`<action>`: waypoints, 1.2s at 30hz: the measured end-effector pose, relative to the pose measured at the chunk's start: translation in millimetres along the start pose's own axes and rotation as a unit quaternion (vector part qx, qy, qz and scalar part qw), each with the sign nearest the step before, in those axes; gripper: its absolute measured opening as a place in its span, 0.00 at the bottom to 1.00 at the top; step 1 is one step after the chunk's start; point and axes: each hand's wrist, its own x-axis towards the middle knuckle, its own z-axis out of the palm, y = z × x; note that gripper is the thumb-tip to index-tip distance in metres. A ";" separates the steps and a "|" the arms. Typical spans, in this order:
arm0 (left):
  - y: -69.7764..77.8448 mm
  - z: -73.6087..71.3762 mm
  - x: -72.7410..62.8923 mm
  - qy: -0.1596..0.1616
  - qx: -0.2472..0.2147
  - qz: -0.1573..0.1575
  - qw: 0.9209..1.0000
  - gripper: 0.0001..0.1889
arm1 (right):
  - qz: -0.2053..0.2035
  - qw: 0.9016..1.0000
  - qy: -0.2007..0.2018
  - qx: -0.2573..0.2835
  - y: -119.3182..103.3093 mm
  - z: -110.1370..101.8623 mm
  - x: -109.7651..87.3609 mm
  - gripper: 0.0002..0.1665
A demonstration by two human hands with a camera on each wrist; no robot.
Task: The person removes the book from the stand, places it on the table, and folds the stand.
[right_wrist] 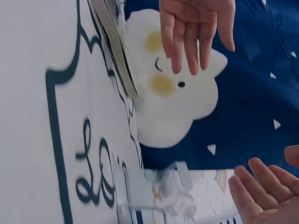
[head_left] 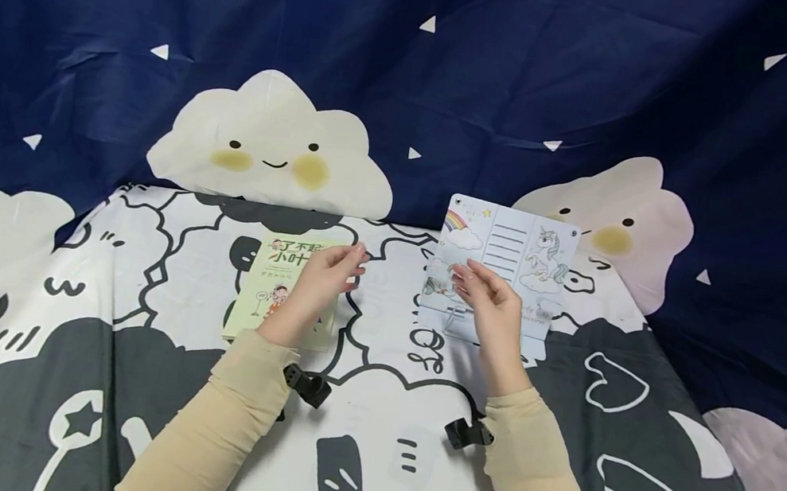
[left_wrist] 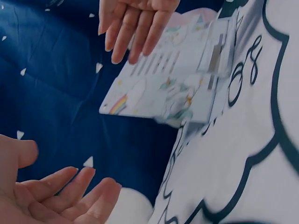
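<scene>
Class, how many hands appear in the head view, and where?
2: the left hand near the green book, the right hand in front of the unicorn-printed book stand.

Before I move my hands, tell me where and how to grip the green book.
Pinch the green book by its right long edge, coming in low from the right. It lies flat, and its thick page block faces that side, so that edge should give the surest hold.

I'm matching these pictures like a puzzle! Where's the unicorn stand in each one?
Head: stand right of centre, partly behind the right hand.
Left wrist: stand in the upper middle.
Right wrist: stand at bottom middle, cut off.
Shared landmark: curly black squiggle on the cloth.
</scene>
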 end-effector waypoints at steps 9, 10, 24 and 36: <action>-7.8 37.8 -2.1 -0.038 -0.049 -0.014 0.998 0.32 | -0.006 0.996 0.082 0.028 -1.8 -28.4 9.1 0.24; -8.6 41.5 -1.9 -0.043 -0.052 -0.018 0.998 0.33 | -0.007 0.996 0.089 0.029 -1.6 -31.7 10.0 0.24; -22.5 78.1 6.1 -0.117 -0.034 -0.031 0.992 0.41 | 0.023 0.985 0.168 0.029 7.8 -79.4 19.8 0.29; -26.7 94.8 9.2 -0.138 -0.056 -0.072 0.986 0.44 | 0.097 0.977 0.187 0.023 27.2 -103.2 28.2 0.35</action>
